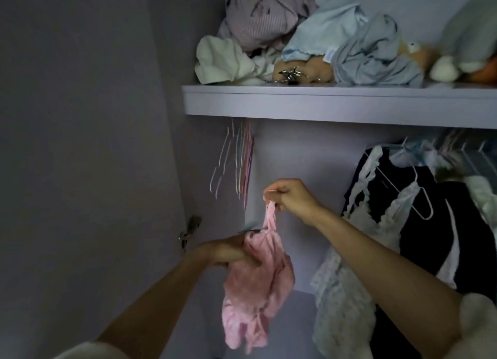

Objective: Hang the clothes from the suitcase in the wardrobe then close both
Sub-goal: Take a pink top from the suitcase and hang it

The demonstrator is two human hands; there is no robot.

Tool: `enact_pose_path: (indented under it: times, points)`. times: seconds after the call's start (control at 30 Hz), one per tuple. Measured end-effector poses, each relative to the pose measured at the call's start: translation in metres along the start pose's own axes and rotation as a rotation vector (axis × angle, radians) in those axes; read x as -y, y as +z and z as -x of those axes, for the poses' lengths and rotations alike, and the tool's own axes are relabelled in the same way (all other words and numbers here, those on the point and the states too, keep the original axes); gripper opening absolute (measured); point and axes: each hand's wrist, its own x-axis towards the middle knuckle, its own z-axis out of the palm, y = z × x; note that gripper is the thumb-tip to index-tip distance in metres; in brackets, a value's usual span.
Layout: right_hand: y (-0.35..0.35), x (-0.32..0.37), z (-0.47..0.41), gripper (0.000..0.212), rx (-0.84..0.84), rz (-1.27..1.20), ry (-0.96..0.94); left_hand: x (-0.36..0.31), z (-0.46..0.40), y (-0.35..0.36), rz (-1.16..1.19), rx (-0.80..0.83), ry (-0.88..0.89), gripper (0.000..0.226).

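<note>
Open gap in the wardrobe (295, 154) under the shelf edge (336, 103), between the empty hangers (236, 162) at 10 o'clock and hung clothes (419, 218) at 3 o'clock. Door (80, 143) stands open at 9. Right hand (289, 197) is raised at centre, fingers pinching the strap of the pink garment (258, 286). Left hand (231, 251) sits lower, at 7 o'clock of it, fingers curled round the bunched top. Garment dangles below both hands.

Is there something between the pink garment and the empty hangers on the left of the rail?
Nothing visible. The pink garment, held by the left hand and right hand, hangs below and right of the empty hangers, with only bare wardrobe wall between.
</note>
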Motion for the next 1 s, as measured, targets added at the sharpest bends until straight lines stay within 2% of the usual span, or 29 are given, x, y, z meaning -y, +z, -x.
enact_pose_path:
  times: [0.03, 0.13, 0.17, 0.23, 0.3, 0.33, 0.4, 0.47, 0.57, 0.67, 0.73, 0.8, 0.93, 1.0]
  points:
    - [0.001, 0.003, -0.005, 0.012, 0.022, -0.012, -0.005, 0.003, -0.005, -0.004, 0.082, -0.006, -0.016, 0.077]
    - [-0.003, 0.008, -0.019, 0.018, 0.08, -0.02, -0.001, -0.001, -0.01, -0.021, 0.1, -0.086, -0.067, 0.039]
    - [-0.003, 0.008, -0.022, 0.019, 0.1, -0.025, 0.001, -0.004, -0.011, -0.026, 0.085, -0.157, -0.054, 0.039]
    - [0.0, 0.008, -0.027, 0.019, 0.141, -0.004, -0.01, -0.013, -0.012, -0.031, 0.144, -0.275, 0.091, 0.065]
    - [0.004, 0.006, -0.034, 0.021, 0.196, 0.057, -0.033, -0.021, -0.015, -0.031, 0.155, -0.321, 0.201, 0.084]
    - [0.006, 0.005, -0.036, 0.023, 0.212, 0.077, -0.044, -0.023, -0.017, -0.029, 0.155, -0.326, 0.222, 0.082]
    - [0.003, 0.004, -0.044, 0.028, 0.223, 0.077, -0.061, -0.027, -0.024, -0.027, 0.167, -0.352, 0.237, 0.057]
    - [-0.003, 0.003, -0.05, 0.03, 0.217, 0.068, -0.067, -0.03, -0.029, -0.027, 0.203, -0.392, 0.207, 0.037]
    - [-0.007, -0.003, -0.059, 0.028, 0.191, 0.003, -0.036, -0.028, -0.033, -0.031, 0.315, -0.423, 0.161, 0.03]
    - [0.0, -0.016, -0.072, 0.024, 0.152, -0.065, 0.077, -0.017, -0.031, -0.043, 0.44, -0.496, 0.154, 0.011]
    - [0.01, -0.026, -0.079, 0.021, 0.16, -0.071, 0.189, -0.008, -0.029, -0.052, 0.524, -0.562, 0.136, 0.021]
    - [0.024, -0.036, -0.087, 0.032, 0.111, -0.086, 0.285, -0.002, -0.027, -0.057, 0.618, -0.601, 0.097, 0.024]
    - [0.05, -0.043, -0.1, 0.035, 0.018, -0.219, 0.378, 0.006, -0.022, -0.055, 0.855, -0.499, -0.012, 0.022]
    - [0.064, -0.048, -0.109, 0.023, 0.044, -0.25, 0.416, 0.015, -0.023, -0.058, 0.831, -0.45, -0.078, 0.015]
